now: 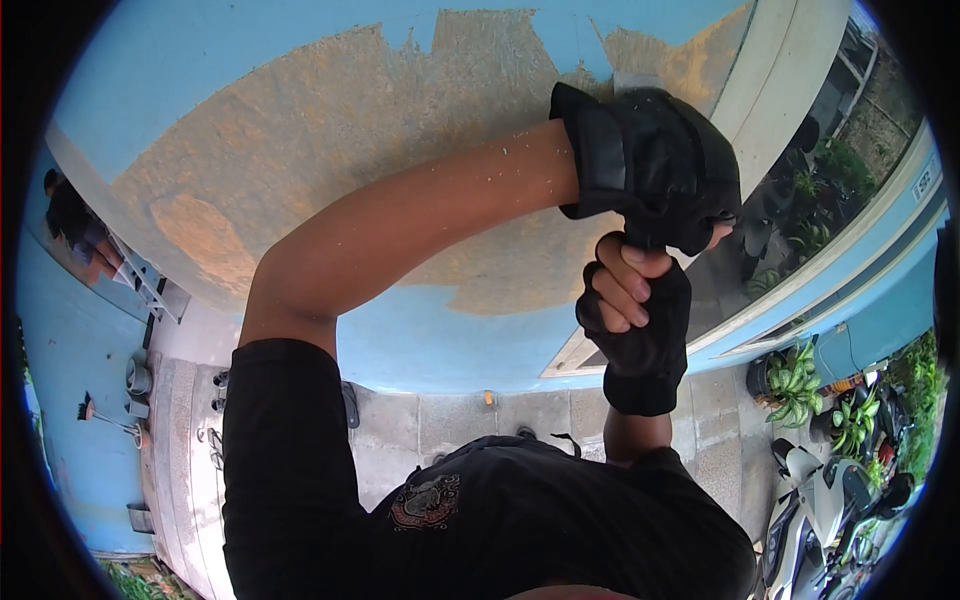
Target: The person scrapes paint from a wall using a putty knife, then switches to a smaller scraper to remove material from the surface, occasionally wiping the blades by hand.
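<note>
My left hand (pixel 675 165), in a black fingerless glove, reaches across from the left and is closed against the wall beside the window frame. Just below it, my right hand (pixel 640 310), gloved the same way, has its fingers curled round a dark handle. A flat grey edge, seemingly the blade of a scraper (pixel 636 80), shows above my left hand; most of the tool is hidden by the gloves. Around my hands, the wall (pixel 400 150) has lost its blue paint in a broad grey-brown patch with ragged edges. Pale flecks dot my left forearm.
A window frame (pixel 775 95) with dark glass borders the patch on the right. Potted plants (pixel 795 385) and a motorbike (pixel 805 510) stand at lower right. At far left are a person (pixel 75 225) and a ladder (pixel 150 280). Paving (pixel 395 430) lies below.
</note>
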`<state>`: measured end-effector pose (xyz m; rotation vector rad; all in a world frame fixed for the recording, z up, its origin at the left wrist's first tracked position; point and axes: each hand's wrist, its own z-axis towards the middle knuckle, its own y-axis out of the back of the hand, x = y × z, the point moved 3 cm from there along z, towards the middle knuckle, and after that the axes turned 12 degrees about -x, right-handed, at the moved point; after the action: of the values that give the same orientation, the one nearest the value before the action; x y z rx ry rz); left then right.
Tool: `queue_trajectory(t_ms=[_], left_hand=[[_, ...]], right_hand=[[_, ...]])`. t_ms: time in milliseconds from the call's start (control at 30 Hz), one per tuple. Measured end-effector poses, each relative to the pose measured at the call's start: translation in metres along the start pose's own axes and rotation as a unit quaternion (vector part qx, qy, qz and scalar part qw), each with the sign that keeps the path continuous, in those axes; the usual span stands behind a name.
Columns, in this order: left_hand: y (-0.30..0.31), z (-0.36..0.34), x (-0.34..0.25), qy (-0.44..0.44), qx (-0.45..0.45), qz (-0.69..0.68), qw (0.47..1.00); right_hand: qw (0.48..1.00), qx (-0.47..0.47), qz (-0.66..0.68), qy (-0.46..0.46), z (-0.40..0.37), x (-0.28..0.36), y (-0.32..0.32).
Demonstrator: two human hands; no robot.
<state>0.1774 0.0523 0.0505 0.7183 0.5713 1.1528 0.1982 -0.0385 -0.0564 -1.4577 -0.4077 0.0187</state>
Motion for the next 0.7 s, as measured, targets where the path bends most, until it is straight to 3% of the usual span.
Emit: queue_trajectory(t_ms=[100,167,267,367,433,600,700], left_hand=[[0.000,-0.001,-0.005,0.024,0.007,0.003,1.000],[0.002,-0.002,-0.010,0.018,0.007,0.076,0.997],[0.005,0.004,-0.003,0.055,0.017,0.006,0.998],[0.001,-0.004,-0.011,0.037,0.021,0.046,0.998],[0.001,-0.007,-0.009,0.030,0.022,0.071,0.997],[-0.010,-0.011,0.001,0.029,-0.033,-0.035,0.998],[-0.005,-0.021,-0.005,-0.017,-0.107,0.038,0.993]], right_hand=[[1.000,0.003,-0.004,0.017,-0.004,-0.003,-0.001],[1.000,0.015,-0.008,-0.011,-0.006,-0.001,0.005],[1.000,0.022,0.015,-0.007,0.003,0.000,0.000],[1.000,-0.003,0.004,0.019,-0.004,-0.005,0.000],[1.000,0.000,0.003,-0.026,-0.005,-0.003,0.009],[0.999,0.027,0.005,-0.028,-0.001,-0.002,0.011],[0.999,0.001,-0.014,-0.030,-0.006,-0.005,0.007]])
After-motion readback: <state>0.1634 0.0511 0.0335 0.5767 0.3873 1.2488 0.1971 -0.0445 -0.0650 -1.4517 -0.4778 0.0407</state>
